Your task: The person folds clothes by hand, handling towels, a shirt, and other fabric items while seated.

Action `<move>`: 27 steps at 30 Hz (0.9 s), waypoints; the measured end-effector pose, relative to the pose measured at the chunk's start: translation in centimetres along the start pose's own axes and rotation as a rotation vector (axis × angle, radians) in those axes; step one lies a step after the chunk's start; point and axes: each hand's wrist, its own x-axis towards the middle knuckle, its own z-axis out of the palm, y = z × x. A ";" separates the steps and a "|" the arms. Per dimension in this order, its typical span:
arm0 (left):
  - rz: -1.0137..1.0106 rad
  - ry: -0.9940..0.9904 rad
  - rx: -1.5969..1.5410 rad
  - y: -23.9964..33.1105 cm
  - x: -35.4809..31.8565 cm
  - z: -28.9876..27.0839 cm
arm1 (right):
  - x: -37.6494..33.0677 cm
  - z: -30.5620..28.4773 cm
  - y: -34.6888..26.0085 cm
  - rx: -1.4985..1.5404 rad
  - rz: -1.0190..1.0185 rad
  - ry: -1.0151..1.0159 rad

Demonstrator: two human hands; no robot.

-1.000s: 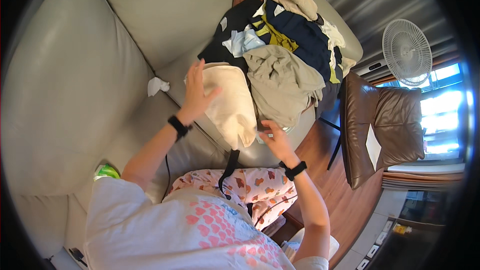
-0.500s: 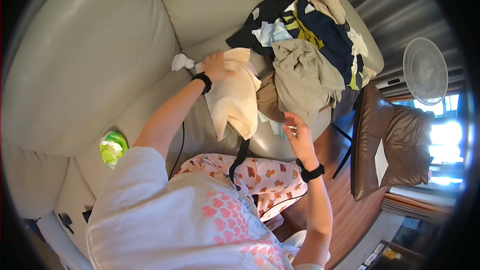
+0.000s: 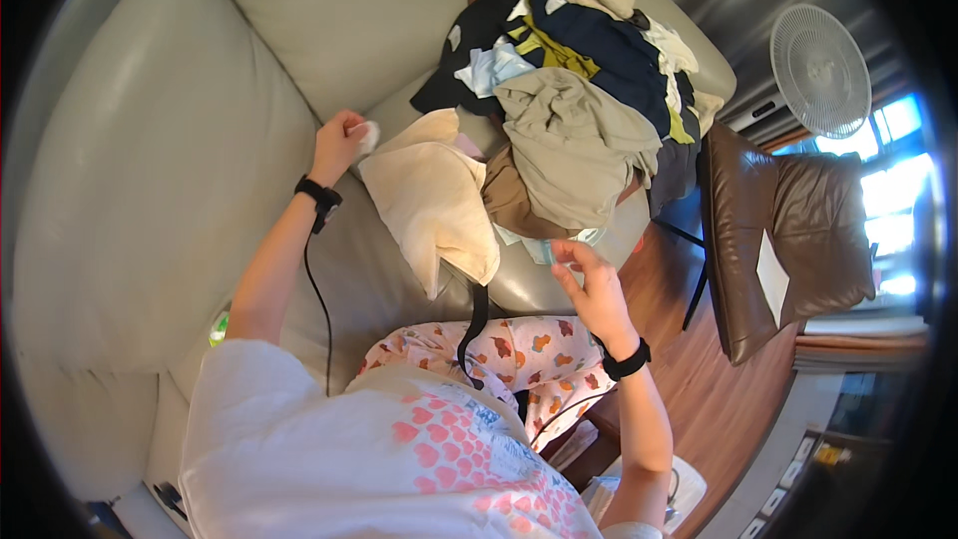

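Near the crease of the grey sofa, my left hand [image 3: 339, 145] is closed on a small crumpled white tissue [image 3: 369, 137]. Just to its right, a cream cloth [image 3: 424, 195] lies folded and rumpled on the seat cushion. My right hand [image 3: 596, 291] hangs above the seat's front edge, thumb and fingers apart and holding nothing. Beyond it is a heap of clothes, with a grey-beige garment [image 3: 574, 130] on top and a brown one [image 3: 514, 190] beside the cream cloth.
The heap also has a navy garment [image 3: 614, 55] and a light blue piece [image 3: 491, 70]. A black strap [image 3: 474, 324] runs from under the cream cloth to my lap; a thin black cable [image 3: 324, 314] lies on the seat. To the right are a brown leather chair [image 3: 748, 240] and a white fan [image 3: 820, 70].
My left hand has left the cream cloth and closed on the white tissue to its left. My right hand stays in nearly the same place. The view has shifted.
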 end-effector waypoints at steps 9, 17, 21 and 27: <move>0.411 -0.682 -0.876 26.0 -11.8 0.0 | 1.9 -3.8 -10.0 1.044 0.213 0.108; 0.616 -0.436 -0.965 29.9 -17.1 3.6 | -2.2 -5.3 -9.8 0.320 -0.220 0.657; 0.460 -0.675 -0.945 29.0 -17.2 3.7 | -2.7 -5.9 -10.7 0.530 -0.184 0.632; 0.126 -0.990 -1.109 30.0 -18.0 2.4 | -3.0 -6.0 -9.6 0.696 -0.330 0.714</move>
